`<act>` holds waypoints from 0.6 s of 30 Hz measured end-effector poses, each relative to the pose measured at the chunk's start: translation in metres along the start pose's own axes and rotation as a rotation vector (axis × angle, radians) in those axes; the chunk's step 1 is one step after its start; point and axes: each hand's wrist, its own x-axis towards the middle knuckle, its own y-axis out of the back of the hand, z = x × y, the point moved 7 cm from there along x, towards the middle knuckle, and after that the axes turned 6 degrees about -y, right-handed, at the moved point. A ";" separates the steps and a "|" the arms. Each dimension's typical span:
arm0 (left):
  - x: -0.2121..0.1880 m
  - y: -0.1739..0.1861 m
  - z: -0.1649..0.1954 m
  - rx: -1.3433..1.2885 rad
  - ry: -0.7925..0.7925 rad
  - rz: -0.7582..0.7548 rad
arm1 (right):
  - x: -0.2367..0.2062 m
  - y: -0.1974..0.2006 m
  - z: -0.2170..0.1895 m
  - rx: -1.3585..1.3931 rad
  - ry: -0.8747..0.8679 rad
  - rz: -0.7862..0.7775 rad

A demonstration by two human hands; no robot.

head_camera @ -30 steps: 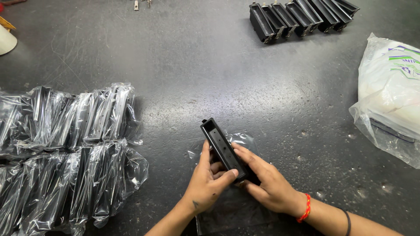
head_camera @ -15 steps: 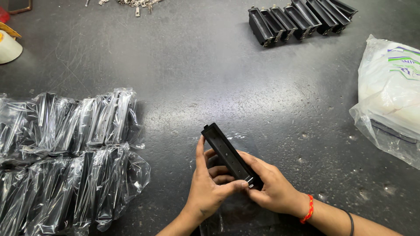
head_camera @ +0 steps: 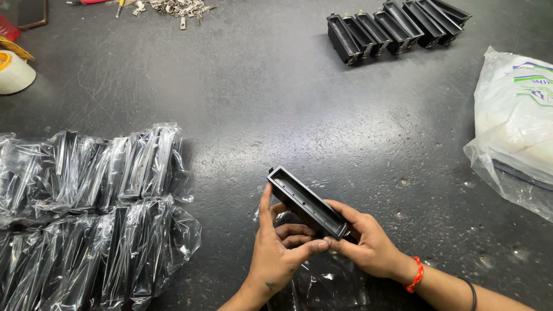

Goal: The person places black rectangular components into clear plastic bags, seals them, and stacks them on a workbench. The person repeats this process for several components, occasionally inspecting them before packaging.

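Near the bench's (head_camera: 242,98) front edge, the left hand (head_camera: 279,253) and right hand (head_camera: 363,245) both grip a bare black plastic housing (head_camera: 307,203) over a clear wrapper (head_camera: 322,282), wrapped ones (head_camera: 86,213) piled left, unwrapped ones (head_camera: 397,26) rowed far right.

We counted one bare black plastic housing (head_camera: 307,203) in hand, seven more (head_camera: 397,22) rowed at the far edge, one tape roll (head_camera: 14,72), and one white bag (head_camera: 515,124).

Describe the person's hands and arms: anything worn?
Both hands are bare, no gloves, no sleeves in view. The right hand has a red-orange beaded band at the wrist and a thin dark band further up the forearm. The left hand has a small dark mark near the wrist.
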 end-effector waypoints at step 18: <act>0.001 0.004 -0.009 -0.184 -0.021 0.054 | -0.001 -0.005 -0.020 -0.187 0.167 0.041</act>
